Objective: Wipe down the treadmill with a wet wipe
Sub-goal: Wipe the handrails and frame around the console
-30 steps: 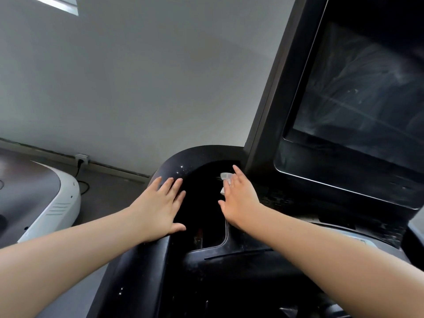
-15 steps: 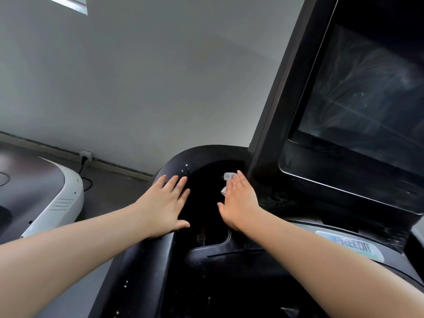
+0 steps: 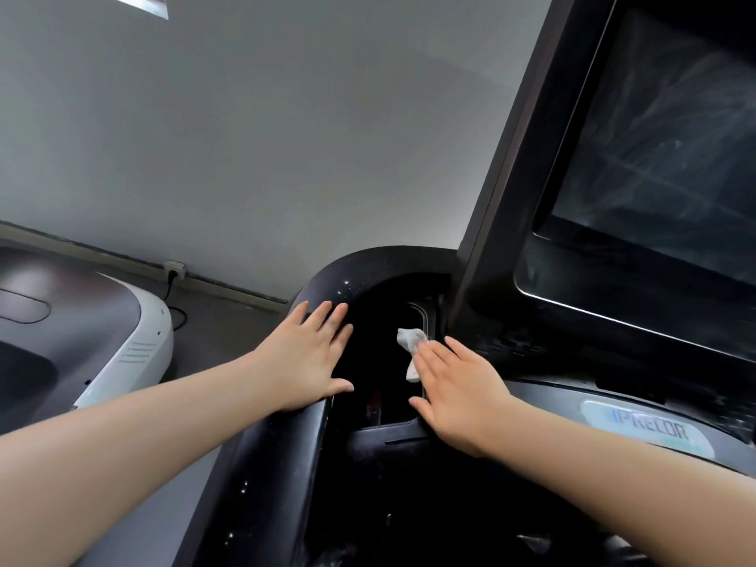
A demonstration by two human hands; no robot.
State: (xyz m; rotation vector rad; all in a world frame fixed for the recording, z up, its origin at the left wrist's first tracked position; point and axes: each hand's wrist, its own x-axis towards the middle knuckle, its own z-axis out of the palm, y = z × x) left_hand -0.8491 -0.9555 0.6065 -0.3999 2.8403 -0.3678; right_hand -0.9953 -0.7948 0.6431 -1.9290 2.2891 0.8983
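Observation:
The black treadmill console [image 3: 613,341] fills the right half, with its dusty, streaked screen [image 3: 662,149] at the upper right. A curved black handrail [image 3: 286,456] loops round a dark recess in the middle. My left hand [image 3: 304,356] rests flat on the handrail's top, fingers straight. My right hand [image 3: 458,394] lies flat on the console's left edge beside the recess, pressing a crumpled white wet wipe [image 3: 411,347] under its straight fingers. The wipe sticks out past the fingertips over the recess.
A second machine with a white and dark housing [image 3: 135,341] stands at the left. A wall socket with a black cord [image 3: 174,272] sits at the base of the grey wall. A logo plate [image 3: 650,427] lies on the console right of my right hand.
My right hand has slid back toward me along the console edge, dragging the wipe, so more of the wipe shows. My left hand has stayed on the handrail.

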